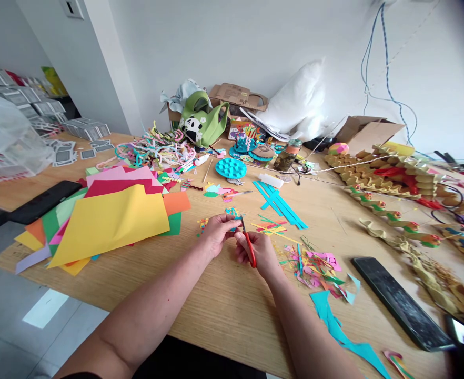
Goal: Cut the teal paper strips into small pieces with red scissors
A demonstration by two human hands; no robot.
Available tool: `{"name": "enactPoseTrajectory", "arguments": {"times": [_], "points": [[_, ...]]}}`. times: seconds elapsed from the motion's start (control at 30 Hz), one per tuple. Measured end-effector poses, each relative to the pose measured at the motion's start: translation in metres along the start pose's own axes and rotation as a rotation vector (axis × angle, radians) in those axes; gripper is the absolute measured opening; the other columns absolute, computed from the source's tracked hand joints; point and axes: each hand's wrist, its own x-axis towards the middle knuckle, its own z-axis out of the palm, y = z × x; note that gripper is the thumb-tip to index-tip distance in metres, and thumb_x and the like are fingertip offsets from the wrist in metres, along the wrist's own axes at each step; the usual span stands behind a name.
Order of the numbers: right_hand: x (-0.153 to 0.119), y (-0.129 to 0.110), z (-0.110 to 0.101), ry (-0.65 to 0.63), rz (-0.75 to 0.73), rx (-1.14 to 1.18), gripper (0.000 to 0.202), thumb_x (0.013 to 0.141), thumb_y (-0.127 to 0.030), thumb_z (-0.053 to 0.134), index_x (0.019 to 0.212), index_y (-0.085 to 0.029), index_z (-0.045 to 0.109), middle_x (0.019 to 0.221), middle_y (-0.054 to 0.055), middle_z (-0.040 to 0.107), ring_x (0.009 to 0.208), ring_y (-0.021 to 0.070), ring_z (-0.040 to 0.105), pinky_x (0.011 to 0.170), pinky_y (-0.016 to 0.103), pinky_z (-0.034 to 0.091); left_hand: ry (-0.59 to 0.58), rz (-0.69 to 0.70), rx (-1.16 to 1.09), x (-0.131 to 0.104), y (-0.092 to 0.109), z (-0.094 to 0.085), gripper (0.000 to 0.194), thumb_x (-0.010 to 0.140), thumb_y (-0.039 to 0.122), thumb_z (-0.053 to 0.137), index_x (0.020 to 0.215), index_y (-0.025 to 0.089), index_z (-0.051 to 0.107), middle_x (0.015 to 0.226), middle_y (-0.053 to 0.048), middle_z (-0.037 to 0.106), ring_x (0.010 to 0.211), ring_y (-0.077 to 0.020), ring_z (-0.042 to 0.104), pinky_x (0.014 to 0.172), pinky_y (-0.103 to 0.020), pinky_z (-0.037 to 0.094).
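Observation:
My right hand (264, 253) is closed around the orange-red handles of a pair of scissors (250, 248), whose blades point away from me. Just left of the blades, my left hand (215, 235) has thumb and fingers pinched together; whatever is between them is too small to make out. Beyond the fingertips lies a small pile of blue paper bits (232, 211), with multicoloured bits (202, 225) beside the left hand. Thin coloured paper strips (270, 227) lie right of the scissors. Farther back are wider blue strips (279, 204) and a blue paint palette (231, 168).
Coloured paper sheets (116, 223) are stacked at left. Paper scraps (314, 267), a black phone (400, 300) and egg-carton pieces (390, 210) occupy the right. Behind stand a glass jar (288, 157), a green panda bag (204, 121) and a tangle of pipe cleaners (157, 150).

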Motion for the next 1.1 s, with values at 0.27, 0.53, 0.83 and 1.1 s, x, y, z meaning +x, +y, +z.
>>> {"name": "enactPoseTrajectory", "arguments": {"times": [0.27,0.53,0.83,1.1], "points": [[0.0002,0.001,0.0004,0.003,0.015,0.014,0.048,0.061,-0.06,0.072,0.057,-0.017,0.052,0.046,0.001,0.06,0.035,0.0136,0.057,0.032,0.019,0.039,0.024,-0.004,0.001,-0.0001,0.0014,0.0003,0.022,0.053,0.02,0.077,0.067,0.012,0.063,0.065,-0.002,0.062,0.057,-0.0101,0.056,0.055,-0.023,0.041],[-0.0012,-0.0019,0.0006,-0.019,0.003,0.006,0.048,0.064,-0.06,0.07,0.058,-0.016,0.053,0.047,0.0,0.06,0.035,0.0129,0.057,0.032,0.018,0.04,0.027,-0.003,0.009,0.0001,0.0021,0.0006,0.018,0.054,0.019,0.075,0.066,0.012,0.063,0.064,-0.002,0.063,0.057,-0.0105,0.056,0.054,-0.023,0.042],[-0.0005,0.0016,-0.0006,-0.034,0.022,0.006,0.049,0.064,-0.062,0.069,0.058,-0.016,0.053,0.046,0.001,0.061,0.035,0.0129,0.057,0.032,0.018,0.041,0.026,0.016,0.02,0.0015,0.001,-0.0009,0.02,0.057,0.02,0.074,0.07,0.011,0.062,0.067,-0.002,0.063,0.057,-0.0095,0.056,0.056,-0.022,0.042],[-0.0011,-0.0017,0.0013,-0.036,0.046,0.023,0.051,0.064,-0.064,0.068,0.058,-0.016,0.053,0.046,0.002,0.061,0.035,0.0129,0.058,0.032,0.017,0.042,0.026,0.057,0.051,0.0006,0.0009,-0.0004,0.023,0.057,0.022,0.074,0.073,0.012,0.061,0.066,0.0,0.062,0.056,-0.0092,0.056,0.056,-0.022,0.043]]}}
